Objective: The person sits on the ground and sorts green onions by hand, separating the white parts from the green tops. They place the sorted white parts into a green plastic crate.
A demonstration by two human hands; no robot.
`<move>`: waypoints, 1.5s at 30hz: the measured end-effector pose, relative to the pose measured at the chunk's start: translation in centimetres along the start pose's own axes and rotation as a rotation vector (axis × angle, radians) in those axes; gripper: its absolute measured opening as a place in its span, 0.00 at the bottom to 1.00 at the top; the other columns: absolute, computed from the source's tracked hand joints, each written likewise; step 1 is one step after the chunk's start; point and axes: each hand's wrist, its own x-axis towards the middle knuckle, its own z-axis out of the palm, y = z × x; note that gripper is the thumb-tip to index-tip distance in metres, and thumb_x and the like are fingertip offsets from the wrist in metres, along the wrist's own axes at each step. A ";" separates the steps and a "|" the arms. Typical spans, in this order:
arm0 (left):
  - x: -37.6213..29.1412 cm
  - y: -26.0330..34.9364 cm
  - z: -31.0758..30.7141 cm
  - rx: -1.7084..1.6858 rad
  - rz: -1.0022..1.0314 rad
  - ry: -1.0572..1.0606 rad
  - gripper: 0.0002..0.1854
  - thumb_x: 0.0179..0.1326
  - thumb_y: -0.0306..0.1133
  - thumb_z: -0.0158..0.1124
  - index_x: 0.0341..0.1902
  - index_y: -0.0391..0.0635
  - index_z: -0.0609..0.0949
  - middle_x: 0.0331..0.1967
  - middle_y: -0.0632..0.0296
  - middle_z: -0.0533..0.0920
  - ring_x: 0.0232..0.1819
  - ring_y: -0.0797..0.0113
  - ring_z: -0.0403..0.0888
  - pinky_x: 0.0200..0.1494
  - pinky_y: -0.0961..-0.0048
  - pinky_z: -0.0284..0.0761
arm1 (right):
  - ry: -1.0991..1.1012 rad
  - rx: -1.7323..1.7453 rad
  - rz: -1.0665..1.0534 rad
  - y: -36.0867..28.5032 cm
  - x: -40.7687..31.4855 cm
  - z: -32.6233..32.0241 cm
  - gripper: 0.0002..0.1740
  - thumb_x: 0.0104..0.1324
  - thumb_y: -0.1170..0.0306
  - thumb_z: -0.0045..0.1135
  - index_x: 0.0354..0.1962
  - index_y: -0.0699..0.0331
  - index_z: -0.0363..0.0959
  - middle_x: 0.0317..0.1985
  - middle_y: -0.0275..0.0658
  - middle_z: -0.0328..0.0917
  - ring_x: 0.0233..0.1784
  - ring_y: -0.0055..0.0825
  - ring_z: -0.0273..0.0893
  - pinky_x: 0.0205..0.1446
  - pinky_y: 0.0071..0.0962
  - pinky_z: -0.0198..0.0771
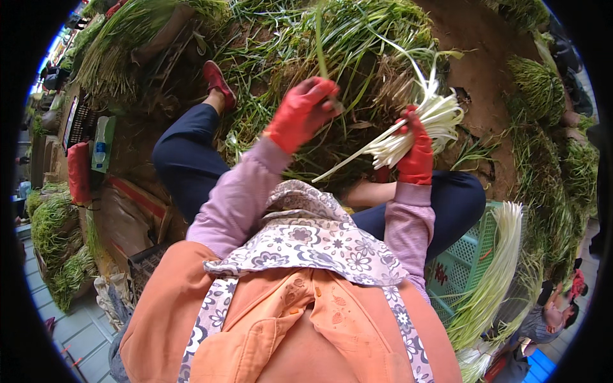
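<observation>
My left hand (304, 115), in a red rubber glove, is raised over the heap with its fingers pinched together. A blurred green stalk (321, 43) runs up from those fingers. In my right hand (415, 148), also red-gloved, is a bunch of white-stemmed leafy greens (438, 117), probably an allium. One long stem (342, 165) of the bunch juts out toward the lower left. Beneath both hands spreads a heap of loose green stalks and leaves (287, 57), with dry brown roots (392, 81) among them.
Right of my knee stands a green plastic crate (459, 258) beside a bundle of white-stemmed greens (498, 258). Piled greens (550, 158) line the far right. On the left are a water bottle (99, 146), a red roll (79, 172) and a cardboard box (129, 215). People (550, 311) sit at lower right.
</observation>
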 end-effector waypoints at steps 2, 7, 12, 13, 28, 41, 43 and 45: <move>-3.4 3.4 -3.2 0.859 -0.179 -0.169 0.16 0.62 0.41 0.62 0.45 0.41 0.80 0.29 0.62 0.82 0.30 0.70 0.80 0.38 0.71 0.77 | -0.081 0.094 -0.038 -0.8 0.3 -0.6 0.15 0.65 0.68 0.59 0.47 0.65 0.72 0.35 0.32 0.77 0.28 0.13 0.72 0.30 0.18 0.71; -7.6 2.0 -2.4 1.041 0.014 -0.267 0.25 0.68 0.46 0.53 0.61 0.42 0.72 0.53 0.53 0.79 0.54 0.62 0.78 0.56 0.70 0.72 | -0.059 0.034 -0.088 -1.8 1.2 -1.8 0.22 0.63 0.65 0.61 0.52 0.64 0.70 0.38 0.30 0.76 0.32 0.12 0.70 0.35 0.20 0.71; -6.1 -0.6 2.5 1.044 0.174 -0.195 0.16 0.70 0.41 0.51 0.34 0.44 0.81 0.19 0.59 0.77 0.19 0.67 0.73 0.27 0.70 0.71 | -0.020 0.191 -0.177 -4.2 1.1 -1.3 0.23 0.65 0.61 0.59 0.54 0.64 0.69 0.38 0.31 0.76 0.32 0.13 0.67 0.40 0.16 0.67; -5.3 -0.6 3.2 1.029 0.287 -0.161 0.15 0.69 0.40 0.52 0.31 0.45 0.81 0.18 0.58 0.76 0.18 0.66 0.72 0.26 0.69 0.69 | -0.056 0.136 -0.086 -4.1 0.6 -1.0 0.24 0.66 0.59 0.58 0.53 0.66 0.68 0.40 0.35 0.76 0.32 0.14 0.67 0.39 0.17 0.67; 21.3 -1.4 -15.9 1.474 0.000 0.432 0.21 0.51 0.49 0.69 0.39 0.44 0.83 0.31 0.52 0.82 0.39 0.52 0.80 0.44 0.62 0.75 | -0.432 0.179 -0.338 -8.9 3.7 4.1 0.21 0.64 0.73 0.55 0.55 0.58 0.69 0.27 0.26 0.71 0.23 0.17 0.63 0.32 0.20 0.57; 4.4 4.0 -7.3 0.715 0.193 0.333 0.19 0.71 0.44 0.49 0.45 0.39 0.80 0.22 0.63 0.83 0.16 0.81 0.72 0.20 0.80 0.67 | -0.279 0.471 0.123 1.6 5.0 3.3 0.15 0.71 0.68 0.46 0.52 0.65 0.67 0.25 0.26 0.58 0.26 0.17 0.57 0.34 0.23 0.58; 1.9 2.2 -6.5 0.658 0.105 0.261 0.21 0.71 0.45 0.48 0.44 0.38 0.80 0.23 0.62 0.83 0.15 0.80 0.72 0.20 0.79 0.67 | -0.194 0.286 0.083 2.1 3.8 3.6 0.17 0.70 0.68 0.48 0.54 0.64 0.68 0.31 0.27 0.66 0.28 0.16 0.58 0.37 0.22 0.59; -0.1 0.4 -5.8 0.633 0.067 0.227 0.22 0.71 0.47 0.46 0.43 0.38 0.80 0.23 0.61 0.83 0.16 0.79 0.72 0.20 0.79 0.68 | -0.170 0.174 0.092 2.8 2.7 4.2 0.19 0.67 0.69 0.54 0.55 0.63 0.68 0.44 0.35 0.76 0.32 0.18 0.65 0.39 0.22 0.64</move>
